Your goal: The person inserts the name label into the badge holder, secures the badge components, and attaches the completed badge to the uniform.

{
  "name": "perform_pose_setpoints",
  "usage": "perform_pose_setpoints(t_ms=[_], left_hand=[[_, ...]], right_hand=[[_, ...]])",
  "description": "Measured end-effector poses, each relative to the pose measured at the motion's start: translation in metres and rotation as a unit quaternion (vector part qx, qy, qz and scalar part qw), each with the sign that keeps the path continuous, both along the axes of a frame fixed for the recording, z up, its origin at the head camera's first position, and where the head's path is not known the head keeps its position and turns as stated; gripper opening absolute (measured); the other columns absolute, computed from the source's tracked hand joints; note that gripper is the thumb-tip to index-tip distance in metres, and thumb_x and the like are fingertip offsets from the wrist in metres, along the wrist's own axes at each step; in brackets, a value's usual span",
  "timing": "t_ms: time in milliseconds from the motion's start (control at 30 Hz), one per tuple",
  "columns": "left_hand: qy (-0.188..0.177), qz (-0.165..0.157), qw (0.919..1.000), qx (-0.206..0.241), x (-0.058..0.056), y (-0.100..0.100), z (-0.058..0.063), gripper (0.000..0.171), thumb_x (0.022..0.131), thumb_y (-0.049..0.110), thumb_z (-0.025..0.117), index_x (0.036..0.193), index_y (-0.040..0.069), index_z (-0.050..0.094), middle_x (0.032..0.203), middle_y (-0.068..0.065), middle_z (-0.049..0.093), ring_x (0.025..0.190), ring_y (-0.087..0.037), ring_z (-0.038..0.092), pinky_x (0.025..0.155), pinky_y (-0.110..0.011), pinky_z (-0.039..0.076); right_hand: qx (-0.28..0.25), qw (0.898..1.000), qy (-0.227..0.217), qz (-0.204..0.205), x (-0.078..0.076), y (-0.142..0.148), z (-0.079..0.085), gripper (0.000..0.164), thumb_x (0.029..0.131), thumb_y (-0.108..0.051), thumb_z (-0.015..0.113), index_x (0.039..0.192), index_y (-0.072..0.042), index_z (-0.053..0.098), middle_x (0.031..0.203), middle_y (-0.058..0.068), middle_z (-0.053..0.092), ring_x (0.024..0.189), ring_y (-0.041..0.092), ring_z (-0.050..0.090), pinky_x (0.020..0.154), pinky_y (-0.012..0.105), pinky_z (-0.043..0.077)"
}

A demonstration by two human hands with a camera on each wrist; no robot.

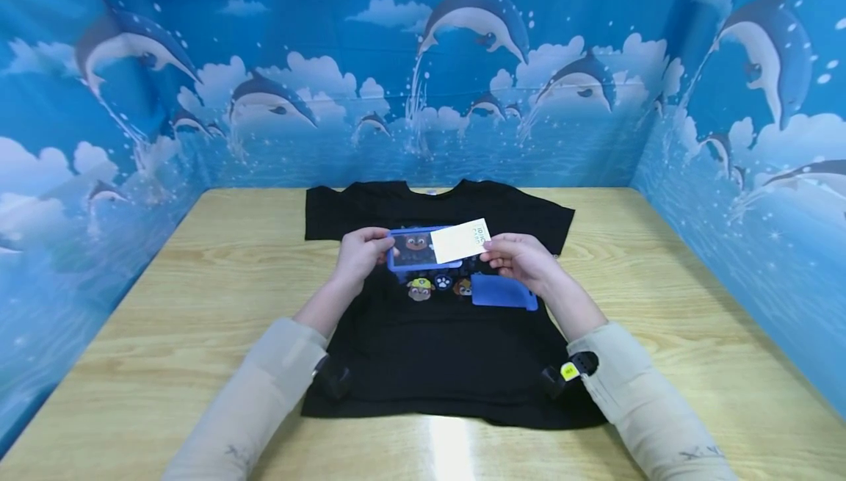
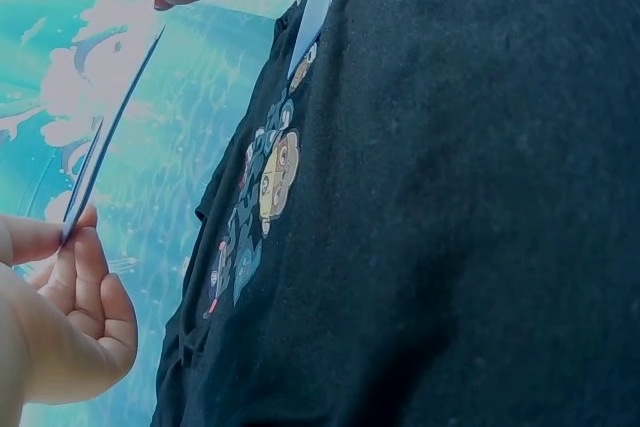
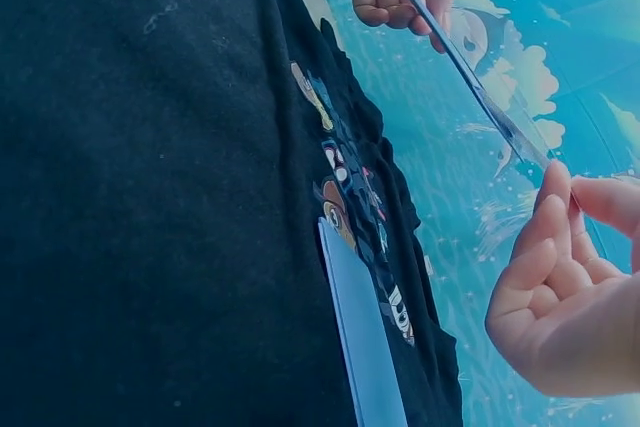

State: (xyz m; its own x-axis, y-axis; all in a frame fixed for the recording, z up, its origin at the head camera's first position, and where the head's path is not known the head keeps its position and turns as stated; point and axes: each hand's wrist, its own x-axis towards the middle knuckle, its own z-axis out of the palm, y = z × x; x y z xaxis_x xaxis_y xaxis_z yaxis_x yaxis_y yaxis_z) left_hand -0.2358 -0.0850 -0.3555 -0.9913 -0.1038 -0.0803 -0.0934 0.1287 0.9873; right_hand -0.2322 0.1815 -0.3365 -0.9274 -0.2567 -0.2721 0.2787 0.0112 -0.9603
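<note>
My left hand pinches the left end of a blue-framed card holder, through whose middle a printed dog face shows. Between thumb and fingers, my right hand grips the right end of a cream card with small green print. The card's left part overlaps the holder in the head view. Seen edge-on in the left wrist view, the holder is raised off the cloth. Below the right hand, a flat blue rectangular piece lies on a black T-shirt.
The T-shirt is spread over a wooden table, its neck toward the back and cartoon dogs printed on its chest. Behind and at both sides hangs a blue dolphin-print curtain. Dark straps circle both wrists.
</note>
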Motion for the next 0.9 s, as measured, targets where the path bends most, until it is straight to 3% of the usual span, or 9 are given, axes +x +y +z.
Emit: perform_pose_setpoints(t_ms=[333,667,900], left_hand=[[-0.003,0.000,1.0000,0.001,0.001,-0.001,0.002,0.028,0.089,0.008,0.058,0.114,-0.004,0.061,0.101,-0.018,0.061,0.068,-0.013,0.055,0.085,-0.043,0.047],[-0.011,0.004,0.9999,-0.004,0.001,-0.001,0.002,0.028,0.090,0.010,0.059,0.114,-0.001,0.061,0.110,-0.016,0.058,0.079,-0.020,0.055,0.085,-0.040,0.047],[-0.014,0.004,0.9999,-0.005,0.000,0.001,0.001,0.029,0.090,0.011,0.058,0.116,-0.002,0.061,0.107,-0.017,0.060,0.077,-0.018,0.056,0.083,-0.038,0.048]], right_hand=[[0.080,0.997,0.012,0.002,0.002,-0.004,0.000,0.010,0.091,-0.014,0.058,0.091,-0.004,0.058,0.071,-0.001,0.061,0.057,0.009,0.050,0.051,0.021,0.038],[0.093,0.996,0.000,0.003,0.002,-0.015,0.001,0.013,0.089,-0.017,0.062,0.089,-0.005,0.060,0.067,-0.001,0.057,0.056,0.010,0.045,0.051,0.021,0.035],[0.101,0.995,-0.007,0.002,0.001,-0.020,-0.003,0.014,0.088,-0.016,0.062,0.091,-0.003,0.060,0.068,0.000,0.055,0.056,0.011,0.045,0.051,0.022,0.036]])
